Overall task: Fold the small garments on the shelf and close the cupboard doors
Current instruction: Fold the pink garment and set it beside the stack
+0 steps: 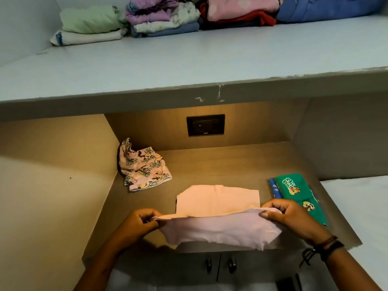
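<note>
Hands pinch the two upper corners of a plain pink garment (218, 215): the left hand (139, 222) grips the left corner between thumb and fingers, the right hand (287, 214) the right corner, lifting the near half while the far half lies flat on the brown shelf (210, 164). A crumpled pink cartoon-print garment (142, 166) sits in the back left corner, its lettering too small to read. A folded green garment (300, 194) with cartoon figures and unreadable white lettering lies at the right, touching a blue folded piece (274, 191). Below the shelf edge, two cupboard doors (220, 267) stand shut.
</note>
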`<state>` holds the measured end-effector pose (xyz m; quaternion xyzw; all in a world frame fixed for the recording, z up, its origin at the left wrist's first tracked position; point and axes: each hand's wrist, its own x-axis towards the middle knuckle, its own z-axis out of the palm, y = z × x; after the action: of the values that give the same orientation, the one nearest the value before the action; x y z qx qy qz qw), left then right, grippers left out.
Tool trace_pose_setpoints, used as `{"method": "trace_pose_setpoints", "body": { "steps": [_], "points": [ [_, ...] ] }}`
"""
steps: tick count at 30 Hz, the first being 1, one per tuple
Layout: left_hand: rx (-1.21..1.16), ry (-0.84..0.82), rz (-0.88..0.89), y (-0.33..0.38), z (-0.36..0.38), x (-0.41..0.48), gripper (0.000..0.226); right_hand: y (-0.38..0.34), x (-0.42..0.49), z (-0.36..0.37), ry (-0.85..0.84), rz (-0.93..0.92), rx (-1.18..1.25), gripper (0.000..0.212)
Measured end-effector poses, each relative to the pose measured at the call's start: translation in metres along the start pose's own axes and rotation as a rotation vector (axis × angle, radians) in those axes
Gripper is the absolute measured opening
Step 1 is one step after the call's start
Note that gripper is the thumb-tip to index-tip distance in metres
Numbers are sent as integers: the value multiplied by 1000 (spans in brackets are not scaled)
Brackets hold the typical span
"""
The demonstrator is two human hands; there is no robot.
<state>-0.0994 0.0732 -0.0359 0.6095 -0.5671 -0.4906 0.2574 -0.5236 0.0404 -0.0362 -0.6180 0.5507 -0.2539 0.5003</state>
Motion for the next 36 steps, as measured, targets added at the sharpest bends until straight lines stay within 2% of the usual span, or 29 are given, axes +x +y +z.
{"method": "trace_pose_setpoints", "body": {
  "steps": [2,4,8,12,15,17,20,22,24,26,27,29,31,34,36],
  "points": [
    [-6,9,-7,4,0,10,6,1,9,4,47,15,-14,10],
    [-64,64,-32,8,3,25,14,2,22,8,116,28,-21,9],
    [-189,182,-129,24,12,58,15,-3,53,13,240,10,-54,6],
    [-160,282,-192,16,16,81,17,-4,80,21,306,85,-136,10],
    [-151,375,-196,6,27,87,20,7,83,29,365,161,-302,8],
    [-128,383,-219,0,43,111,35,23,82,26,478,220,-479,26],
    [-103,461,-168,-5,54,102,53,22,58,46,590,20,-752,35],
    [-25,518,-160,-10,59,85,58,13,44,70,478,-136,-847,50],
    [87,585,-138,-14,72,63,58,12,32,93,214,-262,-928,69],
    [221,557,21,-18,90,43,56,19,21,103,-17,-247,-961,82],
    [268,494,127,-21,97,36,55,26,18,103,-49,-230,-961,85],
    [384,369,272,-34,105,28,55,43,14,98,-12,-235,-932,82],
    [467,296,337,-45,104,25,51,59,10,90,56,-276,-862,70],
    [721,281,489,-53,99,26,35,74,11,78,104,-371,-873,46],
    [837,272,535,-53,94,30,29,80,13,72,115,-430,-882,39]
  ]
}}
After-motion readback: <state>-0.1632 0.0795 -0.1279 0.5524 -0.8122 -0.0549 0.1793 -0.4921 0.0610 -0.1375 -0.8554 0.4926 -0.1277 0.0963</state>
